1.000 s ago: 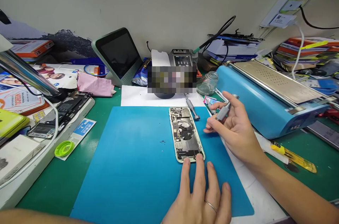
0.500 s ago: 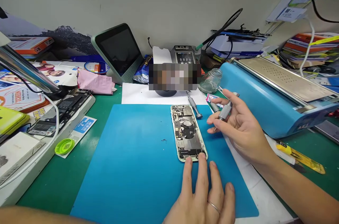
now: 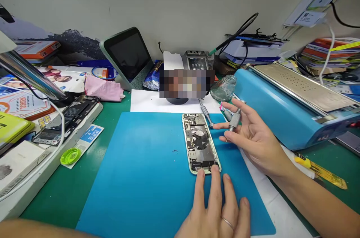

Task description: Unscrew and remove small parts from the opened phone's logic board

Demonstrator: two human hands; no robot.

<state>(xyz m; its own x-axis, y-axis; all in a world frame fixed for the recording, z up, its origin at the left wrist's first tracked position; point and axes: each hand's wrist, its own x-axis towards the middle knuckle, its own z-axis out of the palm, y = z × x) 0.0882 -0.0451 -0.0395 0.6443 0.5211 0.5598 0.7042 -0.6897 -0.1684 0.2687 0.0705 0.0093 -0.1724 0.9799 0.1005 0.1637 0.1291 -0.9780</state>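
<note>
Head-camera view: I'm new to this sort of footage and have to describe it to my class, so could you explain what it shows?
There is no machine arm here, just a person's bare hands, seen from a camera worn on the head, looking forward and down. The left hand lies palm down, with fingertips at the near end of an opened phone, its inner parts exposed. The right hand holds a grey ridged tool, probably a screwdriver, beside it. The phone lies on a blue mat over a green table. Behind are a dark screen and a glass jar; one patch is blurred out.
</note>
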